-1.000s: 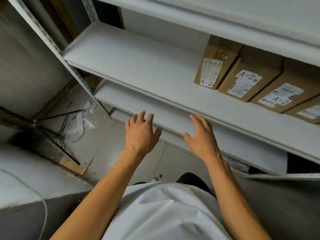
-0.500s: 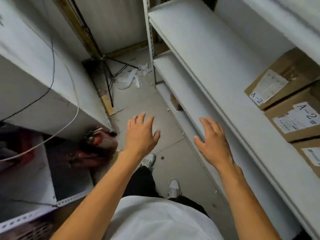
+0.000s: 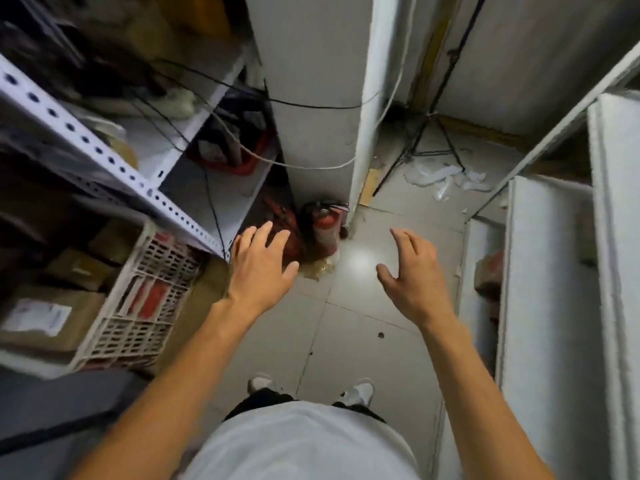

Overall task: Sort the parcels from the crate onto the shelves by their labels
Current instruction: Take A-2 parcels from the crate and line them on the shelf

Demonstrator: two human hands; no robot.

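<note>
The white plastic lattice-sided crate (image 3: 138, 299) sat low on the left, with brown cardboard parcels (image 3: 52, 320) inside, one showing a white label on top. White shelves (image 3: 554, 306) ran down the right side.

A red fire extinguisher (image 3: 325, 226) stands on the grey tiled floor (image 3: 349, 327) at the foot of a white pillar (image 3: 311, 98). Black cables (image 3: 214, 88) and a white cord (image 3: 301, 164) run to the pillar. Farther back, black tripod legs (image 3: 433, 140) spread over crumpled clear plastic (image 3: 440, 176). White shoes (image 3: 358, 393) show at the bottom.
</note>
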